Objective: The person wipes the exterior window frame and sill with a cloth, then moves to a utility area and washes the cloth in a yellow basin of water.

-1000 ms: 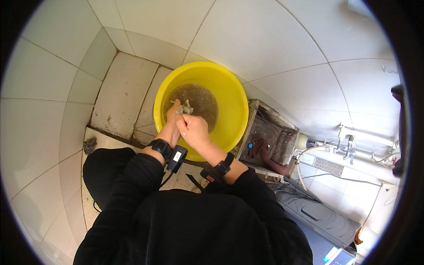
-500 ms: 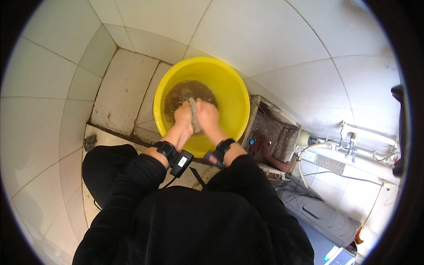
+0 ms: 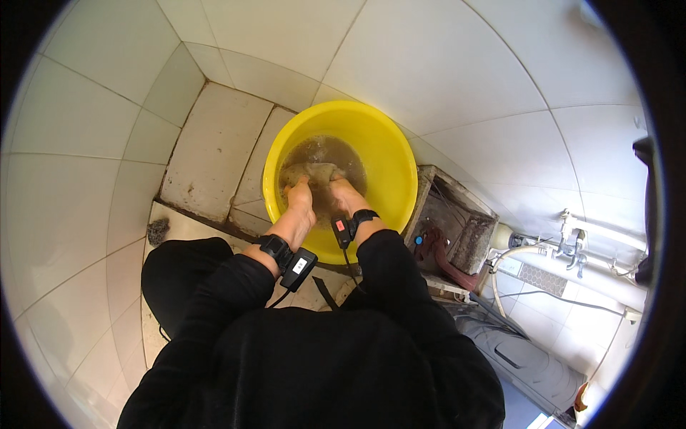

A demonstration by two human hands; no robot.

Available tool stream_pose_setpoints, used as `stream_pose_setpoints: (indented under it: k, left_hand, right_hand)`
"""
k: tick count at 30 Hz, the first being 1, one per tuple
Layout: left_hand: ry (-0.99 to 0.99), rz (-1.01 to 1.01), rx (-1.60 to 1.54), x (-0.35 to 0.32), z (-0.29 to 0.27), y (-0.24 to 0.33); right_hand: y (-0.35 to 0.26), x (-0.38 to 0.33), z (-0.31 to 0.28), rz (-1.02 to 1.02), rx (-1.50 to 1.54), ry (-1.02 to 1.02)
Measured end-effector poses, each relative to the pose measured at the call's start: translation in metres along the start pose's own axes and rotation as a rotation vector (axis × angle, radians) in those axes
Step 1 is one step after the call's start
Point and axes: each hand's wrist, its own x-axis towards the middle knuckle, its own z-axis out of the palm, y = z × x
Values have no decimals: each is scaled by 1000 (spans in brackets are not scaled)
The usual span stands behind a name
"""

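Note:
Murky brown water (image 3: pixel 336 146) with some foam lies in the bottom of a yellow basin (image 3: pixel 389 171). A pale greyish cloth (image 3: pixel 314 171), wet and spread between my hands, lies at the water's surface. My left hand (image 3: pixel 300 195) grips its left part, thumb on top, the other fingers mostly hidden underneath. At the cloth's right end, my right hand (image 3: pixel 346 193) is closed on it, with its fingertips dipped in the water and hard to see. Both forearms reach over the basin's near rim.
Right of the basin stands a grimy stone trough (image 3: pixel 457 222) with a reddish-brown hose or cloth (image 3: pixel 446 264) in it. Taps and white pipes (image 3: pixel 572 243) run along the right wall. Below them sits a grey plastic machine (image 3: pixel 518 350). Tiled walls close in behind and at left.
The cloth was bunched upright between my close-together hands; now it is spread sideways at the water. My hands have moved apart and the right wrist has turned.

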Motion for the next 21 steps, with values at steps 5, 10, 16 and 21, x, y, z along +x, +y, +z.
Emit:
stream_pose_setpoints:
  k: [5,10,16,21]
  left_hand:
    - [-107,-82,-155,27,2,16]
    - [-541,-211,-341,16,-6,32]
    - [-194,-53,-210,-17,7,15]
    - [-210,24,-233,-22,9,26]
  right_hand:
    - [-50,-66,9,-317,-355,-301]
    - [-61,-142,15,-737,-551,-26]
    - [-61,-118,21,-594,-656,405]
    - [-57,-126,17,-732,-632,277]
